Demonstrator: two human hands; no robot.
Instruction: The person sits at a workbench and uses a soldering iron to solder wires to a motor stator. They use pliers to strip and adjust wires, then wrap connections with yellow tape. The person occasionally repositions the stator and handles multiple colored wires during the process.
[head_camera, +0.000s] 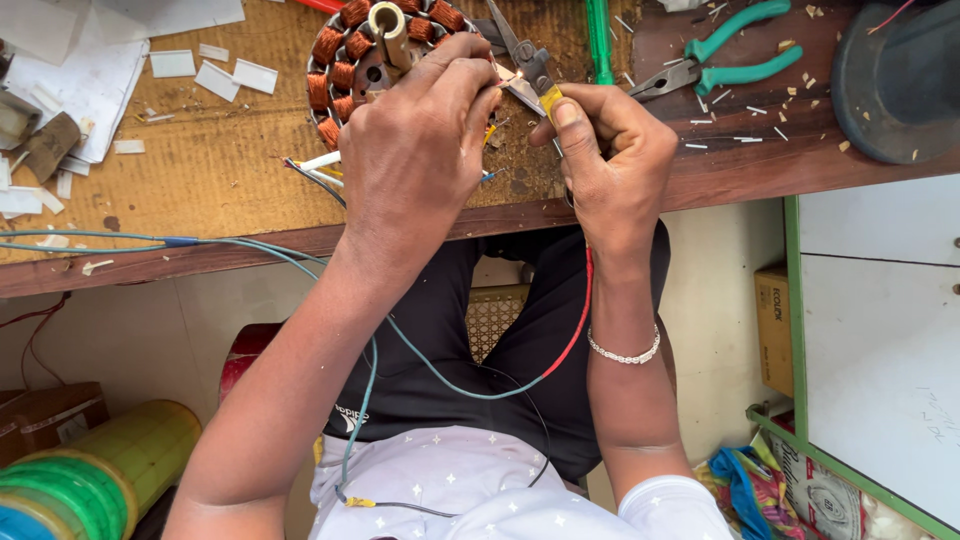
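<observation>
A round motor stator (345, 45) with copper-coloured coils lies on the wooden bench (200, 170). My left hand (415, 150) rests over its near edge, fingers pinched together on thin wires near the coils. My right hand (610, 160) grips a small cutting tool (525, 70) with a yellow handle, its metal jaws pointing toward my left fingertips. A red wire (580, 320) runs down from under my right wrist. Loose coloured leads (315, 170) stick out from beneath my left hand.
Green-handled pliers (720, 65) and a green screwdriver (598, 35) lie at the back right, beside a dark round cover (895, 85). White paper slips (215, 72) and wire clippings litter the bench. A teal cable (200, 243) trails off the front edge. Tape rolls (90, 470) sit lower left.
</observation>
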